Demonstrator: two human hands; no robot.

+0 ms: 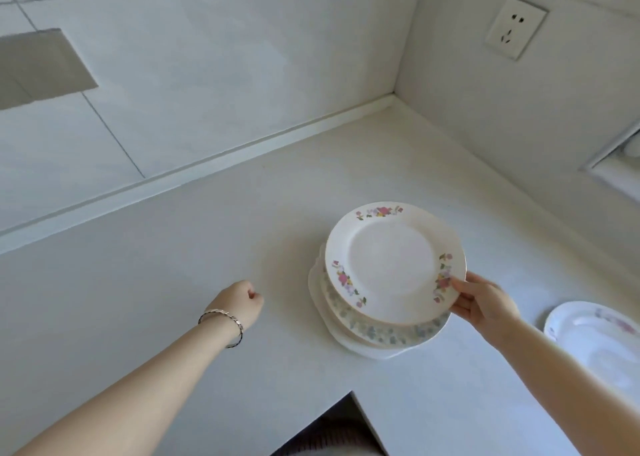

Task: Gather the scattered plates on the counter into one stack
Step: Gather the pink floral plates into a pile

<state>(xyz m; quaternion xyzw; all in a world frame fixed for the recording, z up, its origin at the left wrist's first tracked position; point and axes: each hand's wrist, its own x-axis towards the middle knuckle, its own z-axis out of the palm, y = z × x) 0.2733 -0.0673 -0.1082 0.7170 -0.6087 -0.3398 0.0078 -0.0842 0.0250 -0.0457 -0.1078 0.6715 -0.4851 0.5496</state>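
The right hand (481,303) pinches the pink-flowered plate (391,261) by its rim at about 4 o'clock, thumb on top and fingers curled beneath. The plate is tilted over the stack, its near edge on or just above the blue-patterned plate (388,332), which sits on a white scalloped plate (367,351) on the counter (173,265). The left hand (242,301), at 9 o'clock from the stack and well apart from it, is clenched into a fist with nothing in it, a bracelet (225,318) on its wrist. The main risk is that single-point hold: with all the weight hanging from one rim, the plate could pivot out of the pinch and drop, chipping itself or the one below. It also looks shifted toward 1 o'clock from the plates beneath, so if let go there it may settle crooked and slide on the glaze. With the other hand idle, nothing steadies the pile against a nudge. Another floral plate (602,338) lies at 3 o'clock by the frame edge, not yet gathered, and a sweeping forearm could catch it. No brand, label or writing can be read anywhere; the wall socket (516,27) at 1 o'clock shows only its pin holes.
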